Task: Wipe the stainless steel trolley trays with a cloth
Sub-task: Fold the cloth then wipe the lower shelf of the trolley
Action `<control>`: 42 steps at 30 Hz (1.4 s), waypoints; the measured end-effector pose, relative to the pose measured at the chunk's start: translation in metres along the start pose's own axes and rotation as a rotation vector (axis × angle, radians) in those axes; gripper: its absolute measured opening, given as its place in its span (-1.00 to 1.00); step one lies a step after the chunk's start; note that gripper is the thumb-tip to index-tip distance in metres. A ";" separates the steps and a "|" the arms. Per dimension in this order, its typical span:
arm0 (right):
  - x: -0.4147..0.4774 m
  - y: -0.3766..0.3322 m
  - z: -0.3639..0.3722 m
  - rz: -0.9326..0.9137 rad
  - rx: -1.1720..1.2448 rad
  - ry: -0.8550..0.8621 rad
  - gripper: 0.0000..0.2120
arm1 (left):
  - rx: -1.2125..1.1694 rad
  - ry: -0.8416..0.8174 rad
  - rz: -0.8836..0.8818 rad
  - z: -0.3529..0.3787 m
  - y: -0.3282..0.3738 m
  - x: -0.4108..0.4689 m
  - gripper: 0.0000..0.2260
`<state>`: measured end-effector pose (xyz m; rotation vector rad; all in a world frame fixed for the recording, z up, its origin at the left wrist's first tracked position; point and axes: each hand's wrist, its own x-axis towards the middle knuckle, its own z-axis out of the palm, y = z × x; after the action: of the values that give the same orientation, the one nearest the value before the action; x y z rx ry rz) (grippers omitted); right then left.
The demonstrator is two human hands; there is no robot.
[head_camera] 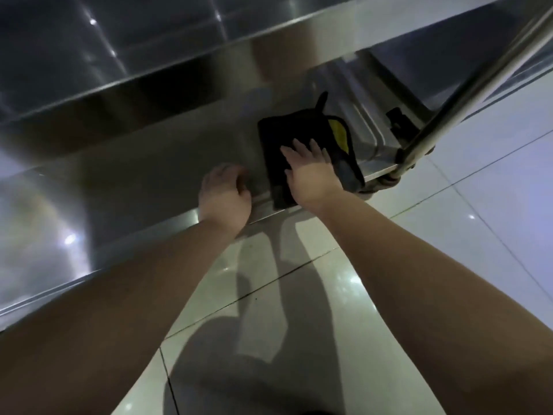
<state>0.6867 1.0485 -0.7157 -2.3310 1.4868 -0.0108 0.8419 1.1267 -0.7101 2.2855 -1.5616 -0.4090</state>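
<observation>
A dark folded cloth (287, 133) with a yellow inner side lies on the lower stainless steel tray (149, 175) of the trolley, near its right end. My right hand (311, 172) presses flat on the cloth, fingers spread. My left hand (224, 196) rests on the tray's front rim just left of the cloth, fingers curled over the edge. Above and behind the lower tray sits the upper tray (125, 49), whose front wall reflects the light.
A steel upright post (466, 94) of the trolley slants down at the right to a caster (386, 181) by the tray's corner. The glossy tiled floor (449, 211) lies to the right and below my arms.
</observation>
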 end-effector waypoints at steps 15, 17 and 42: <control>0.096 0.063 -0.011 0.387 -0.170 0.184 -0.42 | 0.332 -0.025 0.116 0.028 -0.042 0.039 -0.49; 0.102 0.006 0.007 0.211 -0.147 0.164 -0.44 | 0.225 0.040 0.078 0.025 -0.043 0.037 -0.47; 0.134 -0.117 0.038 -0.198 -0.179 0.066 -0.48 | 0.252 0.209 -0.196 -0.003 -0.093 0.055 -0.49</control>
<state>0.8559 0.9862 -0.7404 -2.6374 1.3290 -0.0077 0.9407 1.1067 -0.7506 2.5866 -1.3568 -0.0165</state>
